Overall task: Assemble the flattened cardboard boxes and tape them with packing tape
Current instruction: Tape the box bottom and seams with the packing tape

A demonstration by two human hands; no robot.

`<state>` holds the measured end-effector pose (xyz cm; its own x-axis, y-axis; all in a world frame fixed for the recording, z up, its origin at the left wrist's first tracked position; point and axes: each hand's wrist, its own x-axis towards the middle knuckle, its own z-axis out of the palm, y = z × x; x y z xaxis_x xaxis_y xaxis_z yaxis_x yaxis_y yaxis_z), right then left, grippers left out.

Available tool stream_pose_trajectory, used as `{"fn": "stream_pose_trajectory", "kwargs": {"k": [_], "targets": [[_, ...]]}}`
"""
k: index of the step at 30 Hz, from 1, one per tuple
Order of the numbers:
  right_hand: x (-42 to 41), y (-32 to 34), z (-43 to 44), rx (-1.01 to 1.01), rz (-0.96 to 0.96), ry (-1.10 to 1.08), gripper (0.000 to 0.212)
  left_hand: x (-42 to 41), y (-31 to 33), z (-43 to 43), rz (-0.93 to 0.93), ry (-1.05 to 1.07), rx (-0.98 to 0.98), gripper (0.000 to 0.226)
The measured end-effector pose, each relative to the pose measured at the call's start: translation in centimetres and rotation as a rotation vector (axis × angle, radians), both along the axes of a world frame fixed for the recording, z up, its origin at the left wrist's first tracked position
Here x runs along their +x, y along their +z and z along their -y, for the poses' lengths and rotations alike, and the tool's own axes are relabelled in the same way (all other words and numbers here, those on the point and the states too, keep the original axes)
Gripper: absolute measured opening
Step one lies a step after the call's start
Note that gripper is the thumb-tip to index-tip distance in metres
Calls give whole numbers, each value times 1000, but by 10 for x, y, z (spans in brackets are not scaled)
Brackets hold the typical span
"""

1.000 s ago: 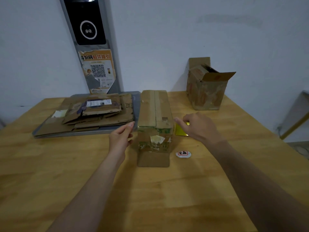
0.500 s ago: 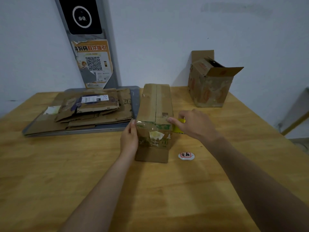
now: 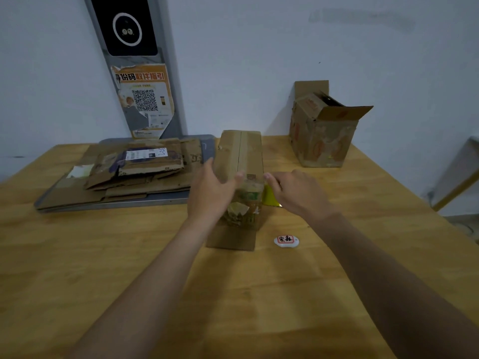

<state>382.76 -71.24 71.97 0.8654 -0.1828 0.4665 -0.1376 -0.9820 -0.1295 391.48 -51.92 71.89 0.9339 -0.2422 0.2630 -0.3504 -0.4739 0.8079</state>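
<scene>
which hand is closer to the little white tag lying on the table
Right. The right hand is beyond the white tag, right of the box; the left hand grips the box's left side, farther off.

The table is seen as smooth, grained wood; the box is made of worn matt cardboard, patched with glossy tape.
</scene>
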Motion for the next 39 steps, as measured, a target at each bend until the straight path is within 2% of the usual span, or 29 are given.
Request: {"fn": "stream_pose_trajectory", "kwargs": {"k": [1,3,6,8,10,12,13,16,20,22,25,27,32,35,39], "targets": [[0,1,-2,-7,-5,-3,52,-4,1,7,-17,15,93,110],[1,2,-5,-31,-15,-20,53,-7,0,16,-43,60,166,122],[1,1,-7,-23,-25,-36,54,0,-4,16,-51,126,107,124],[1,0,-7,23,-22,-27,51,5,-7,9,-118,140,-3,116],[0,-2,-7,59,-13,-14,47,10,-11,-2,-167,131,-114,90],[0,-2,-8,78,-5,-11,45,15,-16,-11,-196,103,-191,41],[0,-1,-8,85,-2,-12,44,17,-18,-13,-231,71,-220,25],[-1,1,-9,96,4,-3,41,19,-21,-12,-380,-12,-283,37],[-2,2,-10,105,12,16,41,24,-18,-6,-487,-7,-349,52],[-2,2,-9,93,6,26,45,25,-17,-7,-366,-22,-175,53],[-2,3,-9,40,-10,37,51,20,-14,-11,119,31,333,53],[-1,6,-9,-4,-17,27,53,20,-10,-7,294,-15,527,56],[-1,6,-10,-16,-21,-6,57,21,-2,17,400,-116,773,60],[-1,4,-9,-21,-27,-8,60,20,0,27,460,-117,836,60],[1,6,-13,-81,-9,-7,68,9,-4,41,437,-78,853,63]]}}
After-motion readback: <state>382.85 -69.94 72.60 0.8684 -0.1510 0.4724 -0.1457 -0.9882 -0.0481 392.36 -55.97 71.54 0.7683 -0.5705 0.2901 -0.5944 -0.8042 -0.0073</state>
